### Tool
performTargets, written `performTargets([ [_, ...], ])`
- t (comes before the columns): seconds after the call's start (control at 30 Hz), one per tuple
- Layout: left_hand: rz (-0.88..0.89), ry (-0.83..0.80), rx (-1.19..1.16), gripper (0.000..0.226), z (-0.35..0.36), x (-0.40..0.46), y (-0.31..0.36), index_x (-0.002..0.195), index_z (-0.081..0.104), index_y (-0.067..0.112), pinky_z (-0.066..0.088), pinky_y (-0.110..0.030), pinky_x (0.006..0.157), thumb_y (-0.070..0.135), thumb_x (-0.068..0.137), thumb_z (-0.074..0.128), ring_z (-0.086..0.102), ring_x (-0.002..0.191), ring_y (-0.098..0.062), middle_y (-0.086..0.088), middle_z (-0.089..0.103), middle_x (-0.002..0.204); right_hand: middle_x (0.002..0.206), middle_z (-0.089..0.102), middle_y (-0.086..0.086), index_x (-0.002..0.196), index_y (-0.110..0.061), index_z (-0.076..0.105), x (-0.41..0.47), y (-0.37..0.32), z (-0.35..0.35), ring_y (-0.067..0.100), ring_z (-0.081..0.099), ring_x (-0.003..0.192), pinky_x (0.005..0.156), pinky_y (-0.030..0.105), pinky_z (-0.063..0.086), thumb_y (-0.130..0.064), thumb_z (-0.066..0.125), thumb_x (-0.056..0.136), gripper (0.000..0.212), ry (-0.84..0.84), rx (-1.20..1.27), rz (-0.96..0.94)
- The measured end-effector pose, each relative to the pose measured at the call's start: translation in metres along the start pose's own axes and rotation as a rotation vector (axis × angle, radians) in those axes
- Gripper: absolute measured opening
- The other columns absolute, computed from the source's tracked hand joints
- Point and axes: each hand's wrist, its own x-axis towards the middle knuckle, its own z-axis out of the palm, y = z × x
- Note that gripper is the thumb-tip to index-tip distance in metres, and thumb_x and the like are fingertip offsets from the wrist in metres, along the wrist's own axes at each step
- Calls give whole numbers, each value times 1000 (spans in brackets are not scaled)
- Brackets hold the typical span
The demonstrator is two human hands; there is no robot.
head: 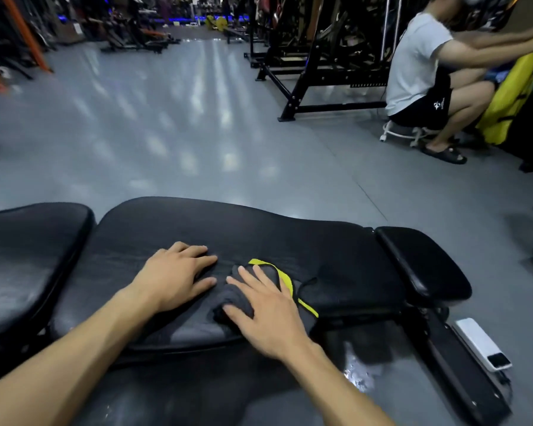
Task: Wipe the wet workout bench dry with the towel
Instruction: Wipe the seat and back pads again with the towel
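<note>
Our right hand (268, 315) presses flat on the dark towel (237, 298) bunched mid-bench (290, 238) — our left hand (176, 276) rests spread on bare pad beside it. We should keep our palm down and sweep long overlapping strokes — edges included.

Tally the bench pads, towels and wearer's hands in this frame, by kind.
Bench pads: 3: left, middle, right
Towel: 1
Hands: 2: left hand, right hand
Total: 6
</note>
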Motion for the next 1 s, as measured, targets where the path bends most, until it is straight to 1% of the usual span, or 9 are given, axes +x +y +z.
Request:
performTargets([
  [0.17,-18,-77,-18,94,5,-8,6,160,19,36,22,-38,123,72,78,-8,18,154,-23,6,15,170,167,15,-22,153,-47,34,-3,39,-23,6,3,157,126,46,4,-85,24,80,82,-25,-7,58],
  [0.3,34,-95,-29,60,9,-26,-2,159,21,40,27,-39,121,59,102,29,16,155,-19,12,15,169,170,4,-15,154,-51,29,-6,111,-44,18,0,158,124,52,4,-90,28,81,82,-15,-16,374],
  [0.4,50,-56,-69,74,13,-42,-9,156,28,43,30,-37,119,72,89,14,21,153,-15,16,20,167,171,5,-10,153,-51,30,-8,152,-60,23,2,158,124,56,6,-88,30,83,79,-9,9,600],
  [0.5,73,28,-105,82,20,-45,-21,153,37,41,31,-37,119,74,84,8,29,150,-16,14,30,164,171,12,-9,154,-47,33,5,132,-52,25,4,157,124,55,7,-76,28,93,67,23,-2,643],
  [0.6,57,82,-98,65,17,-37,-35,152,40,37,34,-38,116,66,95,27,32,148,-18,14,34,162,170,15,-13,154,-48,32,13,59,-28,22,5,158,125,50,4,-71,26,96,62,50,-45,423],
  [0.73,66,136,-134,51,5,-11,-42,151,42,33,37,-38,113,46,102,45,35,146,-17,13,36,161,169,19,-12,153,-47,34,-2,-53,10,22,6,158,125,51,0,-75,27,87,71,-35,-78,-103],
  [0.83,96,147,-146,49,3,1,-45,150,43,33,38,-37,113,44,102,45,35,146,-16,13,37,160,166,28,-12,150,-45,42,4,-40,12,20,18,156,125,48,12,-73,34,89,67,-23,-86,-220],
  [0.9,107,157,-152,49,4,3,-50,150,44,34,38,-36,113,44,102,45,35,146,-16,15,37,160,165,31,-12,148,-44,46,25,8,-3,19,23,154,123,46,20,-75,28,89,70,23,-71,-68],
  [1.0,103,159,-179,49,6,-3,-63,149,45,35,39,-39,113,45,102,45,36,145,-16,15,38,159,164,34,-4,149,-34,47,60,85,-33,26,28,152,120,48,26,-70,30,95,67,102,-48,346],
])
